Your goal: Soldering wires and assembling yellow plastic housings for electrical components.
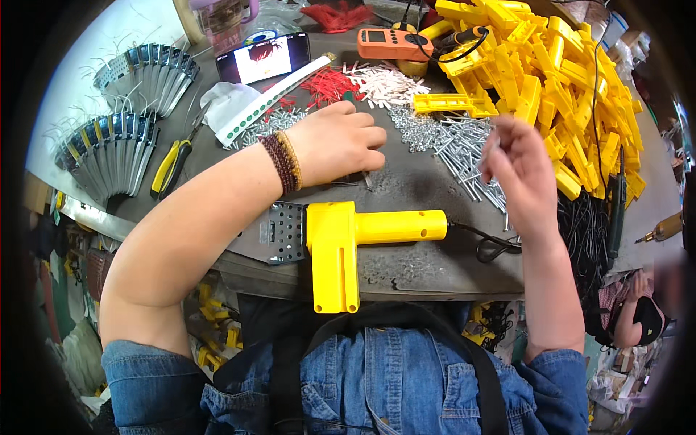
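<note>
A yellow plastic tool housing with a handle (333, 254) lies at the near edge of the table. From its left side sticks a perforated metal plate (286, 232), and a black cord (482, 235) leaves the handle's end. Above it, my left hand (337, 141) hovers palm down with curled fingers; whatever they hold is hidden. My right hand (518, 170) is raised at the right beside a heap of long screws (467, 156). Its fingers are bent toward the thumb around something small and greyish, slightly blurred. Small metal fasteners (417, 127) lie between the two hands.
A big pile of yellow housing halves (558, 87) fills the far right. Red sleeves (333, 85), white sleeves (388, 85), an orange meter (391, 45) and a phone (264, 59) sit at the back. Fanned metal plates (109, 156) and yellow-black pliers (172, 167) are left; a screwdriver (663, 228) is right.
</note>
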Available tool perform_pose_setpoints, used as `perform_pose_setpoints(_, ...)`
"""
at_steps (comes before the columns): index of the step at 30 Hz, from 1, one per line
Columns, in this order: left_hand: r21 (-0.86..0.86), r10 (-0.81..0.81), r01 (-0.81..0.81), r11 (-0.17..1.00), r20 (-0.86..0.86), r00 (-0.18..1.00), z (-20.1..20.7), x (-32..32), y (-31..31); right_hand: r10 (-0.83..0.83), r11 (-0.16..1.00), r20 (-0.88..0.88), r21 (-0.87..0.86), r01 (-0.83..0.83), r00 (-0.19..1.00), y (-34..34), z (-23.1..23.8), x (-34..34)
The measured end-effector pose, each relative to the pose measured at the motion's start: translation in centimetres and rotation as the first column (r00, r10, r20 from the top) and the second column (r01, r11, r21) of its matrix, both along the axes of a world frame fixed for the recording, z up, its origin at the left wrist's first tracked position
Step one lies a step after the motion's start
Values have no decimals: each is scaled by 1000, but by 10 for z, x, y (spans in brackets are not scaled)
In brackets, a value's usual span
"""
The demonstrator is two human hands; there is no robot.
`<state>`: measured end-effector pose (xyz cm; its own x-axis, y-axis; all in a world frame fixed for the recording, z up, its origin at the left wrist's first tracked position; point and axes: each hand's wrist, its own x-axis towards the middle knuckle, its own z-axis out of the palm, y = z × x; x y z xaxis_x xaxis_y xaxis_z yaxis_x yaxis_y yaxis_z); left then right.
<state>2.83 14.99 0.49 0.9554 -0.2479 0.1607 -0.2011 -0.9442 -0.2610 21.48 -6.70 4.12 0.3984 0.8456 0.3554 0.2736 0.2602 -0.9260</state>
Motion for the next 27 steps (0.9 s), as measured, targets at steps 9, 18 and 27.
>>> perform_pose_setpoints(9,-986,322,-137,97,-99,941,20,-20,-47,470,856,755,-516,-28,457,-60,-16,-53)
perform_pose_setpoints(18,-838,204,-183,515,-88,975,17,-36,-58,409,895,587,-407,-182,699,-40,-11,-84)
perform_pose_setpoints(27,-846,42,72,529,111,993,4,-35,-58,416,885,821,-464,32,391,-55,-12,-81)
